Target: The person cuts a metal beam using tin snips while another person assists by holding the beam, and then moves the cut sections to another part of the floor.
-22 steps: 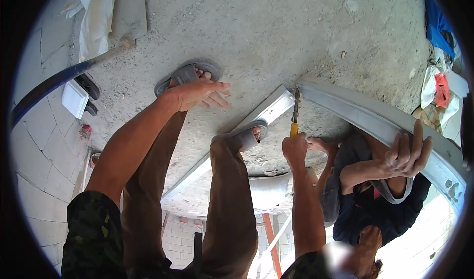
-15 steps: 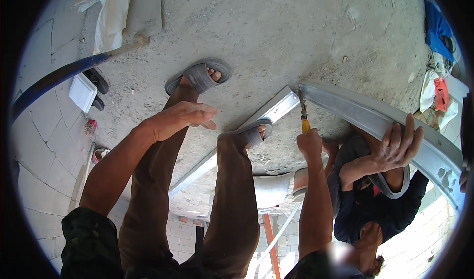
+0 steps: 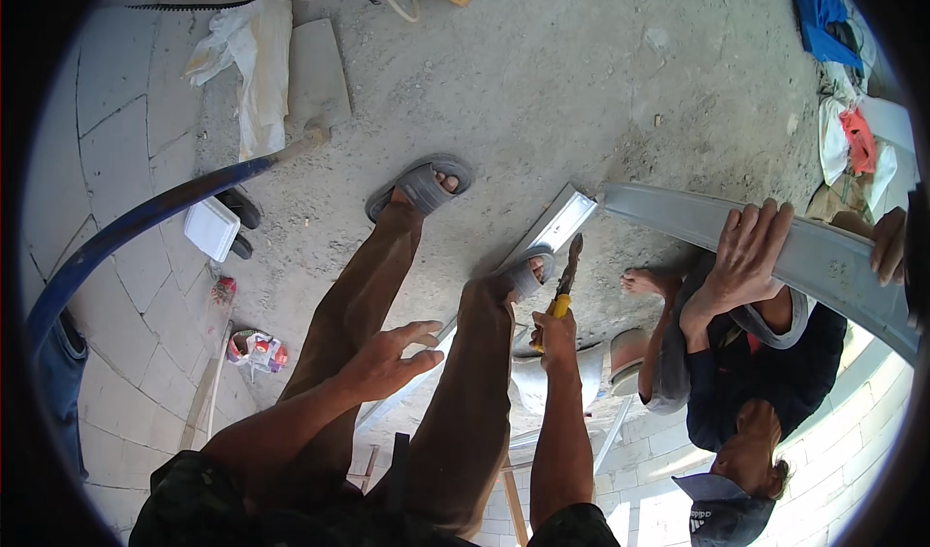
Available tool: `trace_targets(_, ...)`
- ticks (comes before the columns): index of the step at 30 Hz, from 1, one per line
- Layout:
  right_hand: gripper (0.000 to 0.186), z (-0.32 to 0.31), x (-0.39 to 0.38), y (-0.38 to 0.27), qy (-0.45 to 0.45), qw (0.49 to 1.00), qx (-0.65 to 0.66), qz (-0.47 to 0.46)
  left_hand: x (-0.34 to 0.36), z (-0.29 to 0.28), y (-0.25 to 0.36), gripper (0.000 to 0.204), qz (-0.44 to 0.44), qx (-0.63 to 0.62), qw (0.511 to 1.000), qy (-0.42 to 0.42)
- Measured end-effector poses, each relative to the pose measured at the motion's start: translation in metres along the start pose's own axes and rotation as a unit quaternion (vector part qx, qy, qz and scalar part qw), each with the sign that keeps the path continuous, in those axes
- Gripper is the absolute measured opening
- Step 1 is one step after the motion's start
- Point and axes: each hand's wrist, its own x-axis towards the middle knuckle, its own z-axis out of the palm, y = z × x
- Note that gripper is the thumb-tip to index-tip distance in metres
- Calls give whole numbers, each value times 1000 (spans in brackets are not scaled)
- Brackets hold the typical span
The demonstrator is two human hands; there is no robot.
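Observation:
My right hand [image 3: 554, 334] is closed round the yellow handle of a hand tool [image 3: 565, 281] whose dark metal head points up toward the end of a grey metal channel [image 3: 804, 256]. My left hand [image 3: 387, 358] hangs free over my left thigh with its fingers spread and nothing in it. A second metal channel [image 3: 547, 232] lies on the ground under my right sandal [image 3: 523, 274]. My left sandal [image 3: 421, 187] stands on bare concrete. Another person crouches at the right, with one hand [image 3: 744, 251] pressed on the grey channel and the other hand [image 3: 889, 247] farther along it.
A blue pipe [image 3: 126, 227] curves along the left over pale paving blocks. A white sack [image 3: 247, 62] and a flat slab [image 3: 318, 74] lie at the top left. Cloths and bags [image 3: 852, 130] are heaped at the right. A pale bucket [image 3: 557, 377] stands below my right foot.
My left hand has dropped from near my left foot down to my thigh. My right hand with the tool has shifted slightly lower. The other person's hand has slid along the grey channel.

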Motion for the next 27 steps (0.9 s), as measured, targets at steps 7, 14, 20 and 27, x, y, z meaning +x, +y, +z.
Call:
trace_targets(7,27,39,-37,17,28,998,33,-50,9,23,-43,48,16,246,968,-38)
trace_targets(14,62,56,-41,50,10,998,42,-48,10,28,-48,49,-10,282,959,-8)
trace_targets(20,64,60,-58,84,-10,998,3,-58,1,41,-80,49,3,298,955,-6)
trace_targets(27,69,46,-102,197,16,998,-31,-61,-27,54,-87,47,21,296,955,-19)
